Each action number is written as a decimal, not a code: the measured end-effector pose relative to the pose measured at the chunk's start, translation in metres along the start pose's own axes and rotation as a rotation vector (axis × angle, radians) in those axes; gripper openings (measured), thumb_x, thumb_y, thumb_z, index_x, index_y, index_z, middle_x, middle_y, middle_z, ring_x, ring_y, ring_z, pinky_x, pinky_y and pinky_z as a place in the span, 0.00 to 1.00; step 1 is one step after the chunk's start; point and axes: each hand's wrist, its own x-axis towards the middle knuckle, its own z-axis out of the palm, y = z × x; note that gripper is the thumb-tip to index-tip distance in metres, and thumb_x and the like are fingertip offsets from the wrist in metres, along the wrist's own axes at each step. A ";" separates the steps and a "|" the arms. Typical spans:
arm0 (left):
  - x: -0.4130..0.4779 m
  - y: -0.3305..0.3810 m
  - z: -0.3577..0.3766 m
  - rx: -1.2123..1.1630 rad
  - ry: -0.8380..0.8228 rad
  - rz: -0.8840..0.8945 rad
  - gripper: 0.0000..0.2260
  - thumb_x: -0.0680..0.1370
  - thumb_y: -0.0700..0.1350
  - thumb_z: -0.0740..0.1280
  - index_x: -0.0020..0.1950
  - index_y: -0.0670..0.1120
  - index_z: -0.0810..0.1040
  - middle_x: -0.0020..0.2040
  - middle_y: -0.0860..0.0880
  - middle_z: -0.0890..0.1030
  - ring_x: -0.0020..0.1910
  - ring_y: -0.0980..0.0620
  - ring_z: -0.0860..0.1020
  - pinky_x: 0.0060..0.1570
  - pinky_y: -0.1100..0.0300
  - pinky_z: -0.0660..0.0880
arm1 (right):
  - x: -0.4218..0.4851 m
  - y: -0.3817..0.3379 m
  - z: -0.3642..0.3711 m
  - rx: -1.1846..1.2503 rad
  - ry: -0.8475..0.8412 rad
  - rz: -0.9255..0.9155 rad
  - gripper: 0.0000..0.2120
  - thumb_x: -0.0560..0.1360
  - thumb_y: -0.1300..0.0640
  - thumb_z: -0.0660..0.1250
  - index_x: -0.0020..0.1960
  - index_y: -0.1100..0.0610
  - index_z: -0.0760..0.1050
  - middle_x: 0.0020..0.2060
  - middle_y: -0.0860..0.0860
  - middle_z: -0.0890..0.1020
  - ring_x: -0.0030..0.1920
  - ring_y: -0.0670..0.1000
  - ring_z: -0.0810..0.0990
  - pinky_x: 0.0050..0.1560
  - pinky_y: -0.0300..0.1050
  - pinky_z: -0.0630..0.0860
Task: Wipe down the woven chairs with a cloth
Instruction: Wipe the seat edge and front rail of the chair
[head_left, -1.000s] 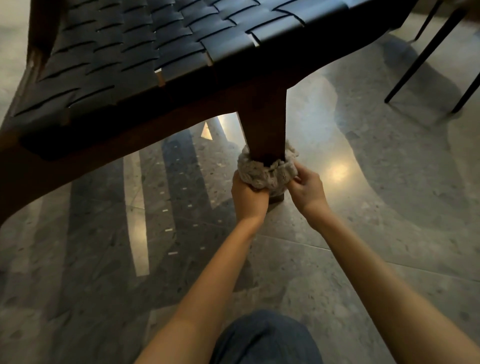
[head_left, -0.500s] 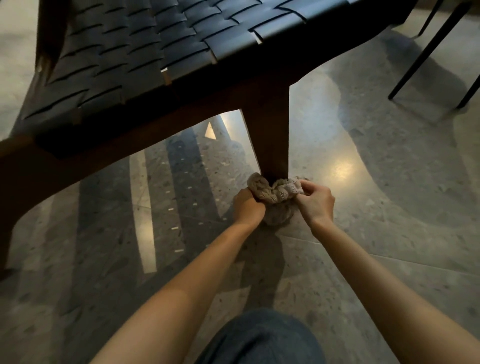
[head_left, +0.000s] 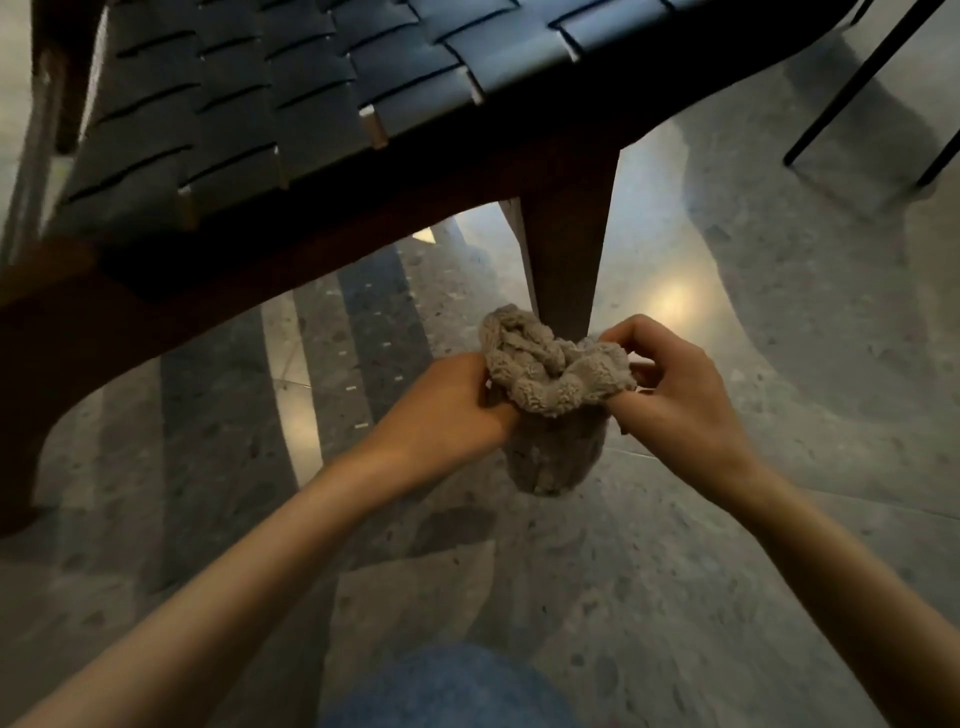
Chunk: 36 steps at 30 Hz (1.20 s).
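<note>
One view only: head cam, wide-angle. It faces forward and steeply down over my forearms. Close range: my left hand (head_left: 441, 402) and right hand (head_left: 680, 397) sit mid-frame, both gripping the cloth (head_left: 550, 374). Woven chair seat (head_left: 291, 93) fills the top, its front leg (head_left: 566, 260) just beyond the cloth. My knee (head_left: 452, 691) clips the bottom edge; floor (head_left: 805, 519) fills the rest.

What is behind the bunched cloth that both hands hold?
The wooden chair leg stands behind the cloth, which the left hand and right hand grip. The leg's foot is covered, so whether the cloth touches it cannot be seen.
</note>
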 end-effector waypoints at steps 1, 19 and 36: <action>0.001 0.008 -0.005 0.029 -0.025 -0.027 0.14 0.74 0.53 0.64 0.55 0.49 0.79 0.53 0.50 0.82 0.52 0.53 0.79 0.55 0.52 0.76 | 0.001 -0.006 -0.002 -0.007 -0.009 0.044 0.07 0.71 0.62 0.68 0.44 0.51 0.74 0.39 0.52 0.79 0.37 0.60 0.77 0.31 0.56 0.75; -0.096 0.252 -0.205 0.043 -0.258 -0.416 0.11 0.75 0.46 0.67 0.55 0.44 0.79 0.53 0.46 0.82 0.52 0.51 0.79 0.52 0.54 0.77 | 0.014 -0.345 -0.098 -0.310 -0.368 0.317 0.09 0.70 0.54 0.71 0.42 0.55 0.71 0.33 0.48 0.77 0.33 0.44 0.72 0.32 0.39 0.68; -0.301 0.406 -0.473 -0.185 0.259 -0.141 0.18 0.71 0.42 0.75 0.55 0.55 0.73 0.60 0.51 0.71 0.59 0.57 0.73 0.59 0.63 0.74 | 0.017 -0.685 -0.086 -0.248 -0.475 0.014 0.10 0.70 0.59 0.74 0.45 0.55 0.73 0.42 0.46 0.80 0.44 0.48 0.79 0.42 0.48 0.79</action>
